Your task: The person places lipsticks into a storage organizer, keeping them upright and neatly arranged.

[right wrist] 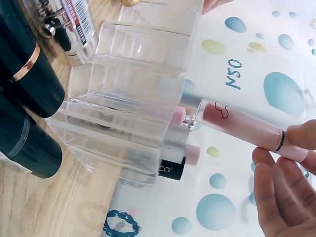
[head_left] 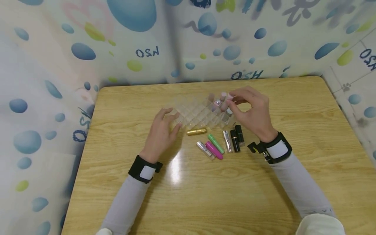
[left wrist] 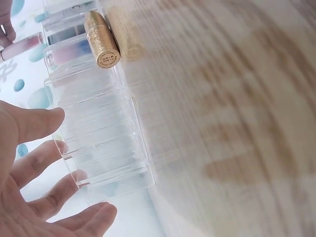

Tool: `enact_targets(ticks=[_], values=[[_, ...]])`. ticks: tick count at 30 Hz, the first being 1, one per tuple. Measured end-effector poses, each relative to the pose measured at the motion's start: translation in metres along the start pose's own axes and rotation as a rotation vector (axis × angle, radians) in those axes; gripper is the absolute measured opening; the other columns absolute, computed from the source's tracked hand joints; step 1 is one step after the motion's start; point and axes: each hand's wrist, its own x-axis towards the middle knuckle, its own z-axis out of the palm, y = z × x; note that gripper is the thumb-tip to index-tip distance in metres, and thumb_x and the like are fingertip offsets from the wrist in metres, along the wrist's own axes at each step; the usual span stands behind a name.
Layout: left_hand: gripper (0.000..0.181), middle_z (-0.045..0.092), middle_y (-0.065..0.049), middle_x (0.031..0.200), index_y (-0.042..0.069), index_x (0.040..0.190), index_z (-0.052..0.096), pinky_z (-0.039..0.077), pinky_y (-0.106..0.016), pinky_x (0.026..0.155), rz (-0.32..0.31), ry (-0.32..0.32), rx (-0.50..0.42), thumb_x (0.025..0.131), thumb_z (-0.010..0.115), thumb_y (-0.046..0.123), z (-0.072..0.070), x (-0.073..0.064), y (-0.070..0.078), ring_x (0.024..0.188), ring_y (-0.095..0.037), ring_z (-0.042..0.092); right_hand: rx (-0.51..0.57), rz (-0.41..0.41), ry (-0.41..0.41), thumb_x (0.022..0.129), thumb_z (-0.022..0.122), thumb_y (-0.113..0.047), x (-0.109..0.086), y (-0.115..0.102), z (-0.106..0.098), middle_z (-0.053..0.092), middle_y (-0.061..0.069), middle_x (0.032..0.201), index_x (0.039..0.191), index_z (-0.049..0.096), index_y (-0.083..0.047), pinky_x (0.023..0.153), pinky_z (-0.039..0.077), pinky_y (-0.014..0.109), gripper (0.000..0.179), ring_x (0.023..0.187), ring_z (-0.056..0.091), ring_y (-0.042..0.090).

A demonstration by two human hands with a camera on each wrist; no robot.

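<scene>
A light-brown wood-grain table (head_left: 211,195) stretches across the near part. On it, nearest, lie a slim magenta tube (head_left: 214,150) and, just left of it, a clear tube with a silver cap (head_left: 205,150); a light-green tube (head_left: 216,144) lies just beyond. To their right are a second silver-and-clear tube (head_left: 227,141) and two glossy black tubes (head_left: 235,140). A gold metallic tube (head_left: 197,131) lies farther left, close to a clear plastic compartmented organizer (head_left: 192,115). The left hand (head_left: 160,135), fingers spread apart, is at the organizer's left end. The right hand (head_left: 255,114) pinches the cap of a pink, cylindrical lip-gloss tube (right wrist: 242,126) between thumb and fingers, holding it slanted by the organizer's right end, where several cosmetics stand in compartments. Beyond rises a white wall covering with blue and green spots (head_left: 164,39).
</scene>
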Motion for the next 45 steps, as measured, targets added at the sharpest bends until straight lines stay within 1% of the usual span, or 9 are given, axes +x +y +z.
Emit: enact_targets(ticks=[4,8,14,22,26,30,35,45], values=[[0.039,0.058,-0.025,0.141,-0.003,0.127,0.072,0.035,-0.052,0.12,-0.012,0.0,-0.025,0.096,0.071,0.02,0.0,0.0,0.001,0.135,-0.041,0.051,-0.03,0.002,-0.004,0.086,0.078,-0.003,0.0,0.008,0.002,0.075,0.014,0.104,0.108,0.077,0.004,0.072,0.062,0.032,0.023,0.083,0.075,0.023],[0.04,0.058,-0.024,0.142,-0.003,0.127,0.072,0.037,-0.05,0.118,-0.028,0.003,-0.032,0.095,0.072,0.021,0.001,0.0,0.001,0.135,-0.04,0.051,-0.053,0.011,-0.011,0.087,0.078,-0.003,0.001,0.014,0.005,0.075,0.015,0.104,0.108,0.077,0.004,0.071,0.062,0.036,0.022,0.084,0.075,0.024],[0.041,0.059,-0.023,0.141,-0.003,0.128,0.072,0.04,-0.049,0.116,-0.037,0.005,-0.037,0.095,0.073,0.021,0.0,0.0,0.0,0.133,-0.038,0.053,-0.057,0.056,-0.018,0.087,0.079,-0.005,-0.001,0.019,0.01,0.075,0.014,0.102,0.108,0.078,0.002,0.071,0.061,0.04,0.022,0.086,0.073,0.025],[0.039,0.06,-0.023,0.139,-0.002,0.126,0.073,0.042,-0.048,0.115,-0.043,-0.016,-0.038,0.094,0.074,0.019,0.001,-0.001,0.001,0.131,-0.039,0.054,-0.056,0.088,-0.049,0.086,0.079,-0.002,-0.013,0.022,0.016,0.075,0.013,0.098,0.105,0.079,0.001,0.068,0.057,0.037,0.02,0.083,0.071,0.024],[0.039,0.06,-0.024,0.138,-0.002,0.125,0.073,0.044,-0.047,0.113,-0.042,-0.005,-0.034,0.093,0.074,0.018,0.001,-0.001,0.002,0.129,-0.038,0.056,-0.044,0.081,-0.081,0.085,0.079,-0.002,-0.018,0.026,0.019,0.074,0.013,0.098,0.105,0.078,0.002,0.069,0.058,0.039,0.02,0.082,0.07,0.023],[0.039,0.06,-0.024,0.138,-0.002,0.126,0.073,0.044,-0.047,0.112,-0.049,0.002,-0.033,0.093,0.075,0.018,-0.002,0.0,0.002,0.129,-0.037,0.055,-0.049,0.071,-0.115,0.086,0.08,-0.003,-0.021,0.03,0.023,0.072,0.013,0.097,0.104,0.076,0.002,0.069,0.059,0.04,0.02,0.081,0.069,0.023],[0.039,0.06,-0.023,0.139,-0.003,0.127,0.072,0.043,-0.047,0.113,-0.058,-0.001,-0.038,0.093,0.074,0.018,0.0,0.0,0.002,0.131,-0.037,0.054,-0.057,0.081,-0.15,0.087,0.078,-0.003,-0.027,0.033,0.026,0.072,0.012,0.097,0.103,0.075,0.002,0.068,0.059,0.043,0.017,0.079,0.069,0.021],[0.04,0.059,-0.024,0.14,-0.003,0.127,0.072,0.042,-0.048,0.114,-0.051,0.0,-0.047,0.093,0.075,0.019,0.001,-0.001,0.0,0.132,-0.037,0.053,-0.059,0.088,-0.147,0.087,0.078,-0.003,-0.028,0.036,0.028,0.071,0.013,0.096,0.103,0.074,0.004,0.07,0.06,0.043,0.018,0.081,0.069,0.022]])
